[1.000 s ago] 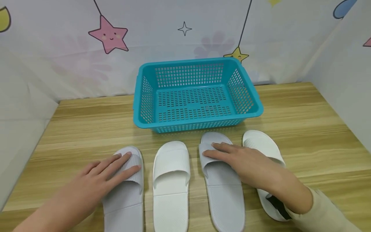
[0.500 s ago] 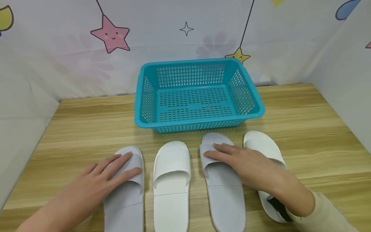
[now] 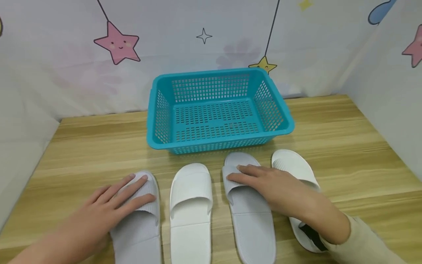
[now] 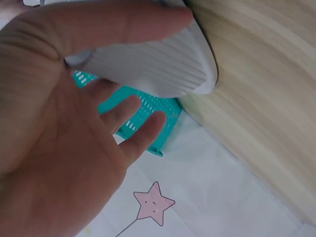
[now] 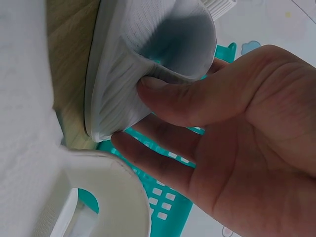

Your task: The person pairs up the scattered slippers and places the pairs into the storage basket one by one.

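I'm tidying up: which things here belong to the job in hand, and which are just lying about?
Apparently in use:
left gray slipper, under left hand
right gray slipper, under right hand

Perhaps just lying about:
left white slipper
right white slipper
teal basket

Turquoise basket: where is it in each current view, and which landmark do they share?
Head: basket in the upper middle, fully visible beyond the slippers.
Left wrist: basket slightly left of centre, partly behind a slipper and the left hand.
Right wrist: basket mostly lower middle, partly behind slippers and the right hand.
Shared landmark: wooden tabletop, lower in head, at right in left wrist, at left in right wrist.
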Available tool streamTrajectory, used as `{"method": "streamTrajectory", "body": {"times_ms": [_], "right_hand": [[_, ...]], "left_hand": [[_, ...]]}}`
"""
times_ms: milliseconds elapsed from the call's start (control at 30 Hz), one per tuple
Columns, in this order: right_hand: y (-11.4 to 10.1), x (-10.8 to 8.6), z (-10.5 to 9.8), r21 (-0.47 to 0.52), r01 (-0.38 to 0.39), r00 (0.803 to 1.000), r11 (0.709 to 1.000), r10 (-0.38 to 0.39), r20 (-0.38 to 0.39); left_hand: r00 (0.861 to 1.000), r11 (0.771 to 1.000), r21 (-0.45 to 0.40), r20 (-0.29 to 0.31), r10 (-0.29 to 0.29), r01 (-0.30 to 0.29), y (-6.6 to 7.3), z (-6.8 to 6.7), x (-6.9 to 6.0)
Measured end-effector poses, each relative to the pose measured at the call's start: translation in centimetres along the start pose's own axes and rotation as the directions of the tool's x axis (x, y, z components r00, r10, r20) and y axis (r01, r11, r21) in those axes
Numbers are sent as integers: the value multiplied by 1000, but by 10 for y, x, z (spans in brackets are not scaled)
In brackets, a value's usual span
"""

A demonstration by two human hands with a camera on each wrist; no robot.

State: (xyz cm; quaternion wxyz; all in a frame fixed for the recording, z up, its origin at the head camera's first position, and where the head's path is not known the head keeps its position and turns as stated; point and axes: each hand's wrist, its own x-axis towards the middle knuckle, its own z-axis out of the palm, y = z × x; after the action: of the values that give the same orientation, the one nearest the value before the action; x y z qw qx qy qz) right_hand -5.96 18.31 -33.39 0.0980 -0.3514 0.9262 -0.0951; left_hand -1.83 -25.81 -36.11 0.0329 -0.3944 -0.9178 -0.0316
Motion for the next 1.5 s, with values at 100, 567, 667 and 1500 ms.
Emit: {"method": "streamTrajectory", "body": {"times_ms": [100,567,667,1500], "right_hand": [[0,1,0,-5,15,1000,1000,-15,-5],[-2,2,-1,-19,28,999,999,-28,-26],[-2,2,0,-19,27,999,999,-28,-31],[-2,4,2,-43,48,998,998,-51,-48]], "left_hand": [[1000,1000,-16,-7,0,0,-3,-1,-3],[999,1000,5,-7,-31,31,-8,-9,-11],[999,1000,-7,-39,-6,6,-9,-12,-12],[989,986,-151,-137,46,-67,8,-39,2]]}}
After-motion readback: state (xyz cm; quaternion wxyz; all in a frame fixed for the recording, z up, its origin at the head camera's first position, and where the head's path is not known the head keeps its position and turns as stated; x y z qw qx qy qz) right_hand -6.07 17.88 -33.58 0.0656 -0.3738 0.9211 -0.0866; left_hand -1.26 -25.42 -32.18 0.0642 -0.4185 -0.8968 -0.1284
